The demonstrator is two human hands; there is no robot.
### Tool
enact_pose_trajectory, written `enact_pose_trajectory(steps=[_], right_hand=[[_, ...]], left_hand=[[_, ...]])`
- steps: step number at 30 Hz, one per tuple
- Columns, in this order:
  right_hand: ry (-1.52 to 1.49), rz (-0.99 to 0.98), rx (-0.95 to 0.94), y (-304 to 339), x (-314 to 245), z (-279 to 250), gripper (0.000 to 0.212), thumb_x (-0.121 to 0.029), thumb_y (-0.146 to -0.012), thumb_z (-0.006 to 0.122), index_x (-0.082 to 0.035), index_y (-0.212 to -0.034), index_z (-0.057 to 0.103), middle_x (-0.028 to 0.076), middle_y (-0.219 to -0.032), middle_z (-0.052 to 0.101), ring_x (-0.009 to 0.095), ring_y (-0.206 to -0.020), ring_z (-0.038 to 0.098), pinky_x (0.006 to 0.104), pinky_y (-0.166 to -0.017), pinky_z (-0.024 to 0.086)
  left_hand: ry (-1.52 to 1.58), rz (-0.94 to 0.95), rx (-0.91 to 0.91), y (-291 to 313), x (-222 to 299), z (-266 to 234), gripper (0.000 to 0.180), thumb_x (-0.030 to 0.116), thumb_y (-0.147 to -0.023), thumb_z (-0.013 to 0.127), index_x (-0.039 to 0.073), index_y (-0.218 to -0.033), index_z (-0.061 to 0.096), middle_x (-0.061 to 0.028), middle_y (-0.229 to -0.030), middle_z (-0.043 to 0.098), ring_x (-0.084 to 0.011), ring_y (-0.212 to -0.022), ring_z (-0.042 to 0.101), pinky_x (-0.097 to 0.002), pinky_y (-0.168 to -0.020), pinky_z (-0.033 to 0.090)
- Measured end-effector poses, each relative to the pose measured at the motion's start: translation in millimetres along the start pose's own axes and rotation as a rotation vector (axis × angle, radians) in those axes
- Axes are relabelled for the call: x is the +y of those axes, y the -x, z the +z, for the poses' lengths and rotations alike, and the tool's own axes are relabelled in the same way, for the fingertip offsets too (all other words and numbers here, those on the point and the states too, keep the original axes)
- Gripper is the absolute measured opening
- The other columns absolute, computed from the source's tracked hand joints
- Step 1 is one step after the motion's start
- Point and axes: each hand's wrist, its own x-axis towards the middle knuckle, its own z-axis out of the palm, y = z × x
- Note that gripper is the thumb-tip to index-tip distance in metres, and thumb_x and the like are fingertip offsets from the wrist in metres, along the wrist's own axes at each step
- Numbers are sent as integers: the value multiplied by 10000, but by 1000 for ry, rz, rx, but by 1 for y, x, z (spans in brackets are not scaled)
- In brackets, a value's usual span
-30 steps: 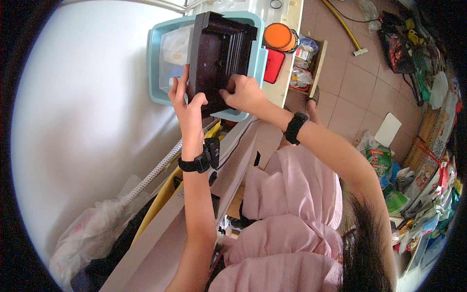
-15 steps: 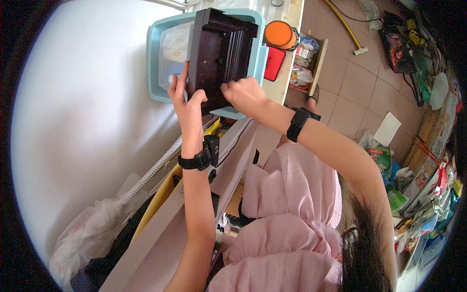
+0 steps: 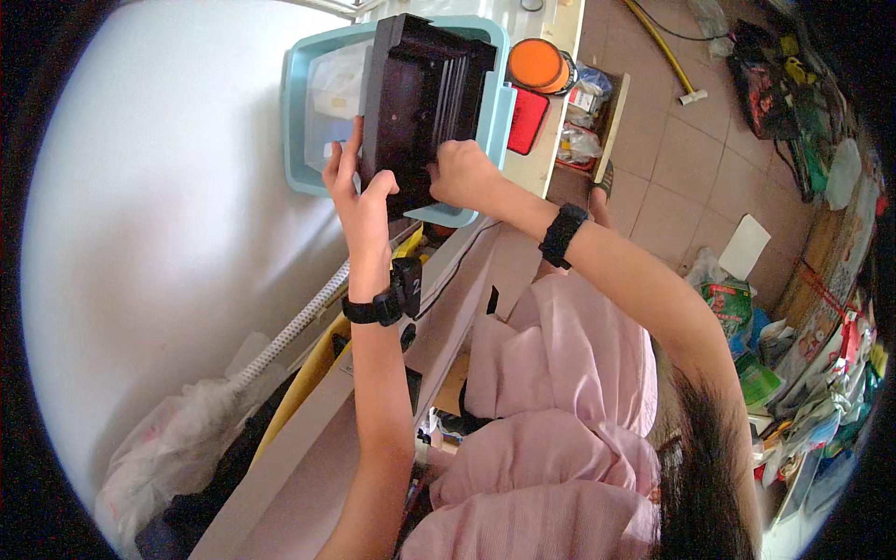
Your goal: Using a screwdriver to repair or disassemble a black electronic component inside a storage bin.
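A black plastic box (image 3: pixel 397 117) with an open hollow side and ridges along its right part is held tilted over a light blue tub (image 3: pixel 295 117). My left hand (image 3: pixel 359 205) grips the box at its near left corner, thumb on the near edge and fingers along the outer left wall. Inside the near right part of the box is my right hand (image 3: pixel 464 175), its fingers curled into a fist. Whatever those fingers hold, if anything, is hidden. Part of a whitish translucent container (image 3: pixel 336 89) shows inside the tub.
Right of the tub, an orange round lid (image 3: pixel 535 63) and a red flat case (image 3: pixel 527 121) lie on the table. An open drawer (image 3: pixel 611 121) holds packets. Behind it are floor tiles, a yellow pole (image 3: pixel 663 51) and piled bags. A white wall (image 3: pixel 177 187) bounds the left.
My right fist has shifted slightly within the box, and its wrist has turned and moved a little left. My left hand and the box stay almost still.
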Motion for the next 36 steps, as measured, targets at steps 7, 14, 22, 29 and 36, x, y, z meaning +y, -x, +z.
enact_pose_trajectory(steps=[7,14,22,29,36], right_hand=[[-1,-41,131,19,-8,-5,187,-100,-764,660,23,-892,602,257,-808,660,433,-778,667,495,-680,553],[93,8,103,17,-13,-21,308,-135,-686,765,-34,-958,660,205,-885,692,373,-874,697,445,-764,581],[-67,101,2,3,-7,-20,406,-264,-723,654,73,-947,696,276,-930,686,413,-890,685,449,-803,568],[113,-52,-126,1,-8,-27,370,-236,-702,690,57,-929,688,271,-938,683,421,-899,681,452,-810,566],[-3,4,42,11,2,-22,313,-136,-670,750,3,-937,664,240,-906,679,393,-897,678,462,-775,565]], left_hand=[[4,6,0,-1,-3,-2,749,-9,-668,562,226,-1380,559,-206,-1448,268,-267,-1221,440,-271,-760,504],[33,-30,-19,-3,-1,-1,754,-14,-670,557,235,-1382,557,-209,-1444,278,-265,-1222,439,-268,-755,497],[-22,27,-16,-4,-7,-3,758,-1,-665,569,233,-1386,552,-210,-1446,278,-285,-1281,392,-270,-764,504],[3,14,-13,-3,-4,-3,760,15,-657,580,235,-1384,555,-213,-1443,286,-286,-1302,368,-281,-791,501],[-3,19,-18,-4,-8,-2,759,19,-659,573,236,-1386,553,-217,-1443,286,-295,-1316,361,-310,-888,462]])
